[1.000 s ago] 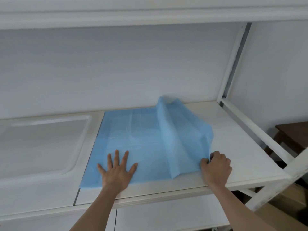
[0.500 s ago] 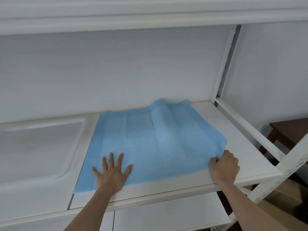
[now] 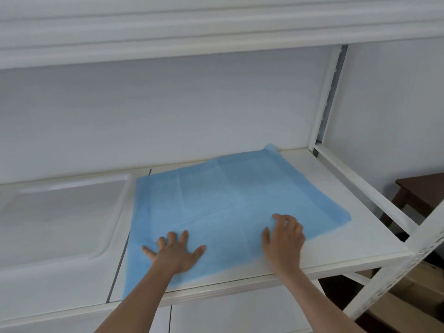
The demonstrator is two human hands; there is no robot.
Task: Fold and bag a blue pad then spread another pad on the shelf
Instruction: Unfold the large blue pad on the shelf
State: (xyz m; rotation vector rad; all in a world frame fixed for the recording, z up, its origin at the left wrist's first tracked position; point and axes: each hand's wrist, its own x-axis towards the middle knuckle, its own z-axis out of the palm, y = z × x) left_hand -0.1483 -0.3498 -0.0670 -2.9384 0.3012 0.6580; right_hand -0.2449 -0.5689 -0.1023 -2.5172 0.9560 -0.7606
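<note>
Since the earlier frames the raised fold has been laid down, and the thin blue rectangular pad (image 3: 230, 207) now lies spread almost flat on the white shelf (image 3: 360, 241); only its far right corner still curls up against the back wall. The right hand (image 3: 283, 239) has let go of the near right edge and moved inward onto the sheet, its fingers loosely bent and holding nothing. The left hand (image 3: 175, 253) stays pressed flat near the front left, fingers splayed. Both hands sit near the pad's front edge, so nearly all of the sheet stretches away from them toward the wall, its creases running both along and across the shelf. The right hand is nearer the curled corner, so smoothing it probably falls to that side. Bare shelf shows along the pad's right side up to the white metal frame rail (image 3: 355, 183). On the left the pad ends just beside a clear plastic tray (image 3: 72, 212), leaving little spare room.
</note>
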